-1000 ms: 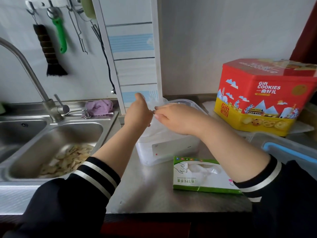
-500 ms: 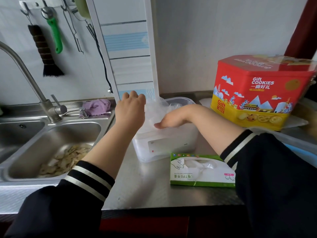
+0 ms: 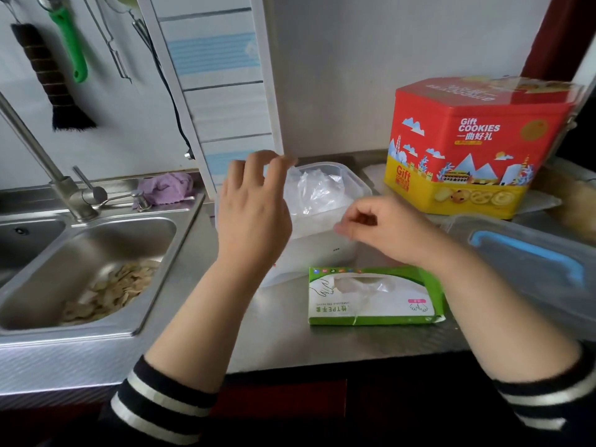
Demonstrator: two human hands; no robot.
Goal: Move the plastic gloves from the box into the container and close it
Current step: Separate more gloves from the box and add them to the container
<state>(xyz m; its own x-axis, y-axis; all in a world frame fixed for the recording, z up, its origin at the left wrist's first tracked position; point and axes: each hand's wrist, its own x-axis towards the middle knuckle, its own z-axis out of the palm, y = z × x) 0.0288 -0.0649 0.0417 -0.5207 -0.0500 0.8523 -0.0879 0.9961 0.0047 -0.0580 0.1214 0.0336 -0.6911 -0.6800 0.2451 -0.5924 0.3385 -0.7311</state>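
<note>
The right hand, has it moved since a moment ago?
Yes. The right hand has pulled back out of the container, toward the glove box and the person.

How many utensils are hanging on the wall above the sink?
4 can be told: a dark brush at far left, a green-handled tool beside it, then two metal utensils to the right. The frame's top edge may hide more.

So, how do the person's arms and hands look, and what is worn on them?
Both hands are bare: the left hand and the right hand wear no gloves, rings or watch that I can see. The forearms are uncovered. Each dark sleeve is pushed up and ends in a cuff with white stripes.
</note>
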